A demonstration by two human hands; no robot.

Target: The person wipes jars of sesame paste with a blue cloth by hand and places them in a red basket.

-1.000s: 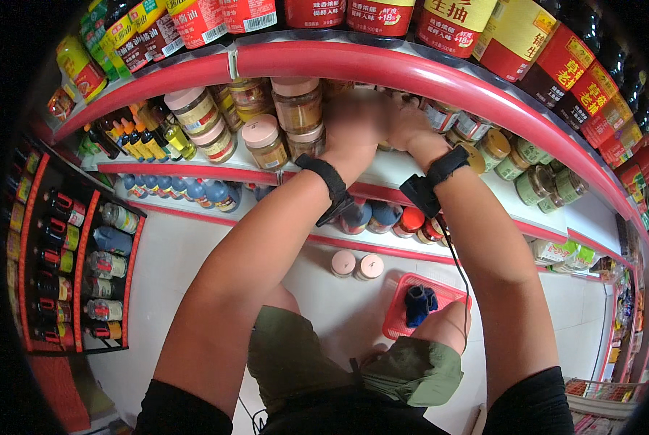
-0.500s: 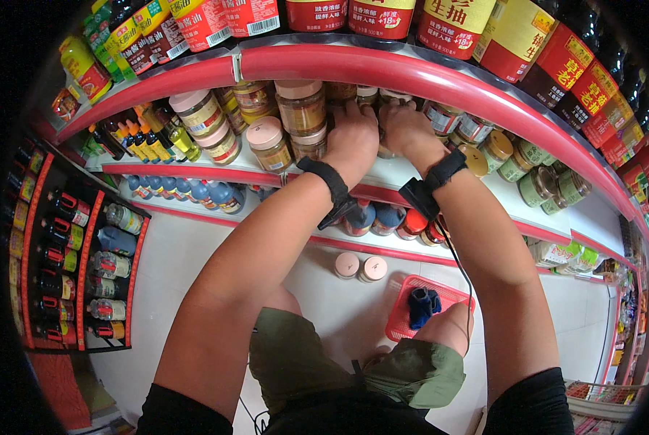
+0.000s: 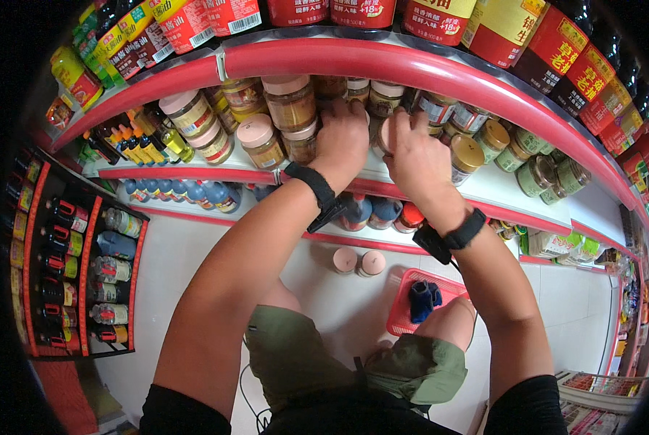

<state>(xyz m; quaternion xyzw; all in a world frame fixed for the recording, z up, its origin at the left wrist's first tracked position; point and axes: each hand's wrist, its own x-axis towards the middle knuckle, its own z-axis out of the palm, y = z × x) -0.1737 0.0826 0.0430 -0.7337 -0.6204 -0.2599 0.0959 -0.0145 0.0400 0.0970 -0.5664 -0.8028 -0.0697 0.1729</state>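
Observation:
My right hand (image 3: 420, 156) is closed around a pink-lidded jar (image 3: 387, 135) at the front of the middle shelf. My left hand (image 3: 342, 138) reaches into the same row, fingers curled down among the jars; what they grip is hidden behind the hand. Just left of it, a large pink-lidded jar (image 3: 289, 101) is stacked on a smaller one (image 3: 300, 143). Behind my hands stand pale-lidded glass jars (image 3: 385, 98). A gold-lidded jar (image 3: 466, 158) stands right of my right hand.
A red shelf edge (image 3: 339, 61) curves above my hands, with soy sauce bottles (image 3: 433, 18) over it. On the floor stand two pink-lidded jars (image 3: 345, 259) and a red basket (image 3: 404, 301) holding dark blue cloth. A black bottle rack (image 3: 85, 268) is at left.
My right hand has come back toward the shelf front and right, bringing a pink-lidded jar into sight. My left hand has shifted slightly left. The view has moved a little.

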